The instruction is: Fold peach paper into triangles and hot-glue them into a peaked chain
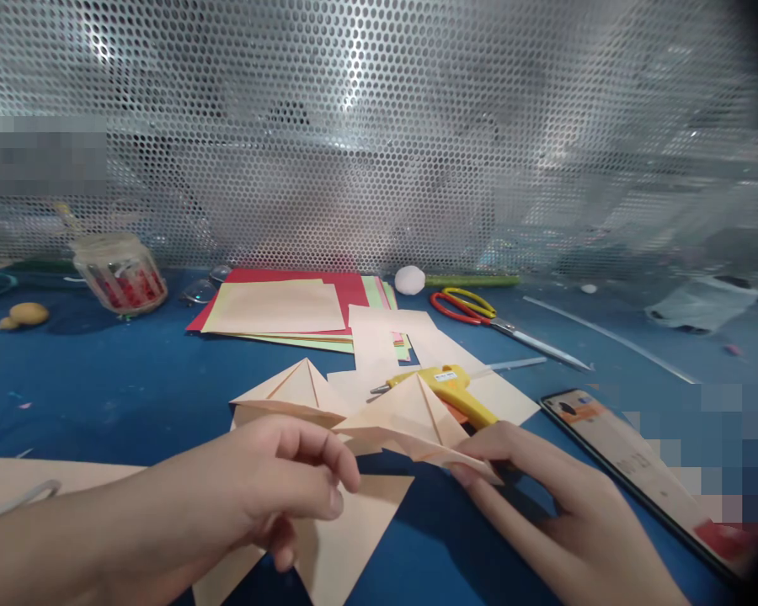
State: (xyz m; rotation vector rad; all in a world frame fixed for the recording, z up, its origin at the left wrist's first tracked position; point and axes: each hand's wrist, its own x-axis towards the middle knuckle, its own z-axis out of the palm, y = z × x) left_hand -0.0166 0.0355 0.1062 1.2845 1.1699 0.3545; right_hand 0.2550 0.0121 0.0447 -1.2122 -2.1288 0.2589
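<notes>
My right hand pinches the right corner of a peach folded paper between thumb and fingers, and the paper is tilted above the table. Its folds rise to a peak with crease lines. To its left, my left hand hovers with loosely bent fingers, thumb apart from the palm, holding nothing I can see. Just behind that hand stands a second folded paper of the same colour and shape. Below lies a flat peach paper sheet, partly hidden by my left hand.
A yellow glue gun lies behind the folded paper. Scissors and a phone are to the right. Stacked coloured paper, a white ball and a glass jar stand near the perforated metal screen.
</notes>
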